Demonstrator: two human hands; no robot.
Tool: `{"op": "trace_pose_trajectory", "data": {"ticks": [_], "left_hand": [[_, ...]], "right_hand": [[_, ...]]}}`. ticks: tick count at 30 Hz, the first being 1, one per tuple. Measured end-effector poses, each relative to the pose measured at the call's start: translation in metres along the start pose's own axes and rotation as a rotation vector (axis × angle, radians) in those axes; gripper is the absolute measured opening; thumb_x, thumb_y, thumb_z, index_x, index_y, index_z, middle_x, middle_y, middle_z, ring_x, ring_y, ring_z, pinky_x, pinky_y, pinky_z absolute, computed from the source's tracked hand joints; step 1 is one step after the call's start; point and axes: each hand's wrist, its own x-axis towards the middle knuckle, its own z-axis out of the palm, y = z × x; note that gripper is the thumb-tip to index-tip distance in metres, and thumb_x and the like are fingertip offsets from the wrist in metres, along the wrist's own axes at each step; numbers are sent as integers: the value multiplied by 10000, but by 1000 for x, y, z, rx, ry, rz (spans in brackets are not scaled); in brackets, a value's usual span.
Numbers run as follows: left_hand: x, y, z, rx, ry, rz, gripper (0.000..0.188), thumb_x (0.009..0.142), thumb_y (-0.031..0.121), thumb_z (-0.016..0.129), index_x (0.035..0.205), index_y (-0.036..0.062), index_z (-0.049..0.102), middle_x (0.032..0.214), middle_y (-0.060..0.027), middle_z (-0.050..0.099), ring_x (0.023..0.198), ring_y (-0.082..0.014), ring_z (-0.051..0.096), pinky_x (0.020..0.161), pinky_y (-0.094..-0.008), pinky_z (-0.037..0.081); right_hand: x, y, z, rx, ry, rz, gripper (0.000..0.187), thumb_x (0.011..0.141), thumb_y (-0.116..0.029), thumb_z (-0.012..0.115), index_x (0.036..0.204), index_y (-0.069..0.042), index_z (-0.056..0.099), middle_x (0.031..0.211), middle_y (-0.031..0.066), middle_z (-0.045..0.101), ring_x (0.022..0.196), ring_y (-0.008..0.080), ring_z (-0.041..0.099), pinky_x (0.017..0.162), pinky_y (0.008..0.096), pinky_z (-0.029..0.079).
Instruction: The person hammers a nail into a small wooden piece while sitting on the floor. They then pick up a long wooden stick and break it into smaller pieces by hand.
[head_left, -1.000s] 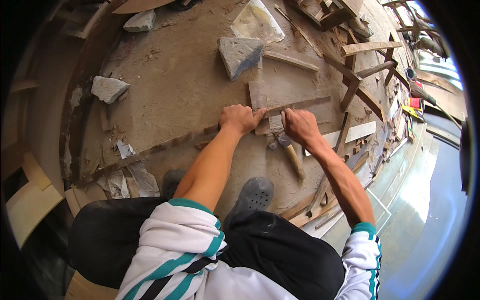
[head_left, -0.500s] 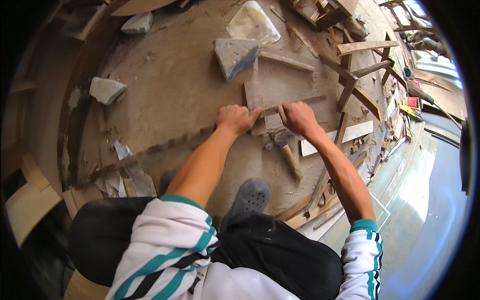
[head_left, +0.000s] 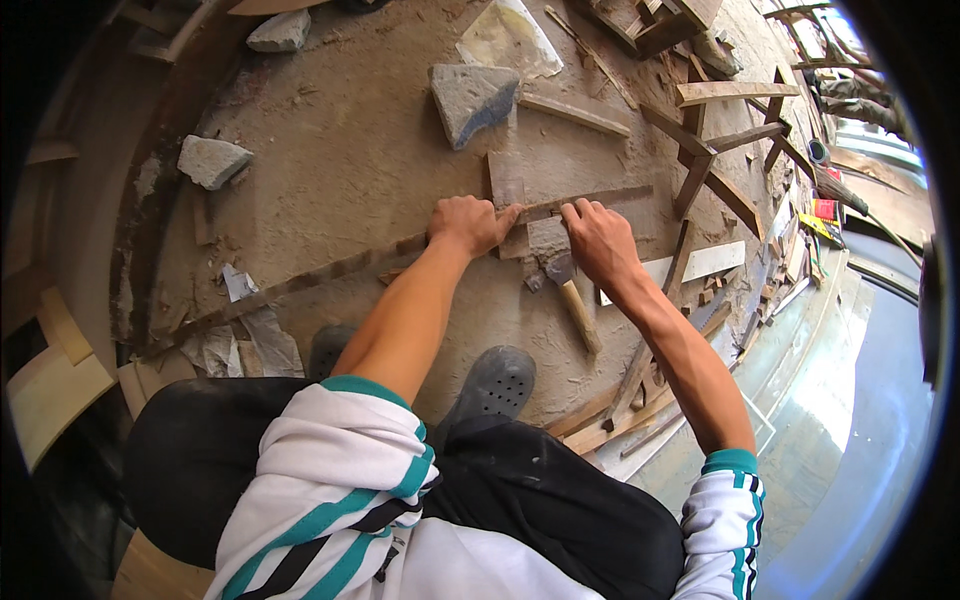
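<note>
A long, thin brown strip [head_left: 330, 269] runs slantwise across the floor from the lower left to the right of my hands; its material is unclear. My left hand [head_left: 468, 224] is closed over the strip, with the thumb pointing right along it. Just to the right, my right hand [head_left: 600, 240] has its fingers bent down onto the same strip. Whatever is under the right fingertips is hidden. Between the hands, the strip passes over a flat brown board [head_left: 506, 180] and a greyish block [head_left: 546, 238]. A hammer [head_left: 578, 318] with a wooden handle lies below the block.
A large grey stone [head_left: 470, 105] sits beyond my hands, near a wooden stick [head_left: 575, 115]. To the right are a wooden frame [head_left: 712, 150], a white board [head_left: 705, 262] and scattered offcuts. A smaller stone [head_left: 214, 162] and crumpled paper [head_left: 268, 330] lie to the left.
The strip, blurred before, now shows sharply. My right hand's fingers have curled slightly further over it. Both hands stay in nearly the same place, and the view has shifted a little.
</note>
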Motion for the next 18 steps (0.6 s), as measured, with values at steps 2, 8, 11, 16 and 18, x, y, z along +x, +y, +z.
{"op": "trace_pose_trajectory", "data": {"ticks": [2, 8, 11, 16, 18], "left_hand": [[0, 3, -4, 3, -33, -7, 796, 976, 700, 328, 859, 59, 785, 867, -189, 743, 879, -366, 728, 775, -468, 565], [-1, 4, -5, 13, -40, -18, 787, 977, 698, 328, 886, 69, 792, 887, -180, 748, 895, -362, 728, 783, -464, 567], [-1, 3, -4, 3, -50, -15, 784, 980, 693, 327, 885, 68, 791, 889, -179, 747, 891, -366, 727, 781, -468, 567], [1, 0, -2, 10, -56, 0, 783, 984, 687, 321, 882, 70, 791, 891, -181, 747, 880, -363, 727, 783, -469, 566], [-1, 3, -4, 14, -67, -25, 781, 986, 683, 318, 878, 70, 790, 886, -179, 748, 874, -361, 728, 785, -468, 565]], "right_hand": [[0, 9, -5, -32, -35, -80, 73, 832, -103, 619, 888, -56, 628, 861, 93, 650, 836, 255, 679, 709, 390, 544], [15, 34, -8, 38, -122, -218, 57, 846, -90, 600, 866, -45, 628, 833, 124, 675, 799, 287, 700, 703, 403, 548], [16, 31, -5, 134, -106, -105, 50, 842, -77, 596, 857, -39, 625, 812, 131, 669, 765, 309, 697, 666, 416, 557], [1, -8, 13, 161, 114, 50, 64, 832, -74, 595, 790, -27, 608, 759, 164, 653, 693, 344, 683, 611, 436, 554], [6, 15, 5, 225, 70, 13, 108, 832, -94, 599, 746, -30, 603, 739, 170, 653, 678, 349, 682, 601, 441, 551]]}}
